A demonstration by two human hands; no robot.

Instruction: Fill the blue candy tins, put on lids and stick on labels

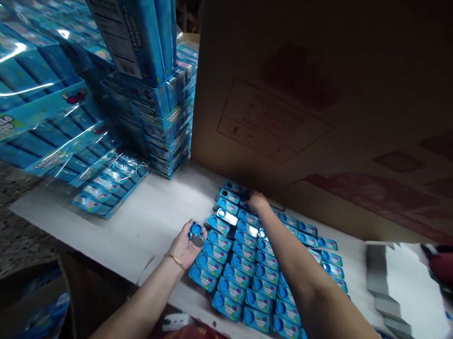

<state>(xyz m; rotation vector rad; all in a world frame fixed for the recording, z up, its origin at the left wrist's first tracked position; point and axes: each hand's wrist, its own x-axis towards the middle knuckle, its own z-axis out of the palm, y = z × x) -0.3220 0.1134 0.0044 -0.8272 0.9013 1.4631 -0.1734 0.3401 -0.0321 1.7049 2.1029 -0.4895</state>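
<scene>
My left hand (187,246) is palm up with a bracelet at its wrist. It holds several small round discs (198,240), some blue-rimmed and one with a dark grey face. Beside it lie rows of small blue rectangular packs (232,276), each with a round recess at one end. At the back row, dark round pieces fill the recesses of a couple of packs (229,194). My right hand (256,202) reaches over the rows to the back, fingers bent down at a pack. Its fingertips are dark and blurred, so what they pinch is hidden.
Stacked blue candy boxes (163,112) and plastic-wrapped display boxes (37,113) stand at the left. A large cardboard box (322,109) rises along the back of the white table (145,219). White card pieces (411,286) lie at right. An open carton (63,314) sits low at left.
</scene>
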